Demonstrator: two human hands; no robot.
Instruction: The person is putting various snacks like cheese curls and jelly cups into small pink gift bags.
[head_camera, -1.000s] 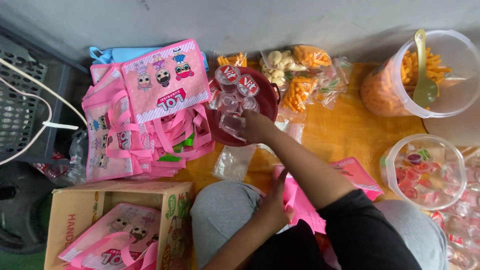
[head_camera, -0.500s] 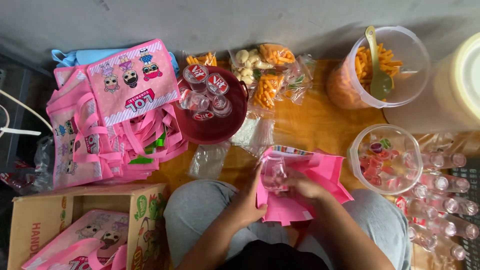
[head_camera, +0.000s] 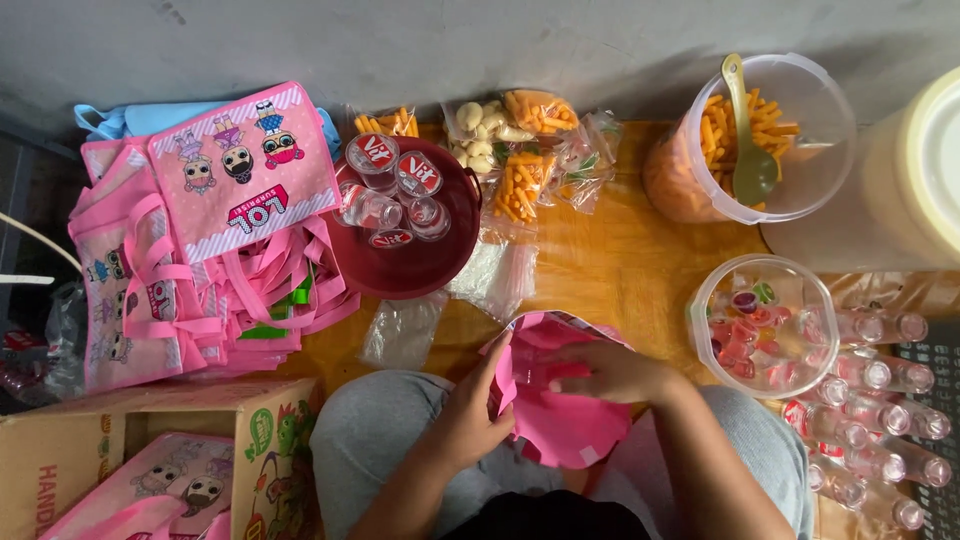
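With the left hand gripping the rim of the pink fabric gift bag on the lap and the right hand curled inside it, contents unseen, it seems best to hold the mouth wide and seat items flat

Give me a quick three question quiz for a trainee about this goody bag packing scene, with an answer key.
1. True or false: the left hand touches the pink bag.
2. What lies in the dark red bowl? A) small sealed cups B) orange snacks C) bottles
3. Which tool stands in the clear tub of orange snacks?

Key
1. True; the right hand is on the bag too.
2. A.
3. A green spoon.
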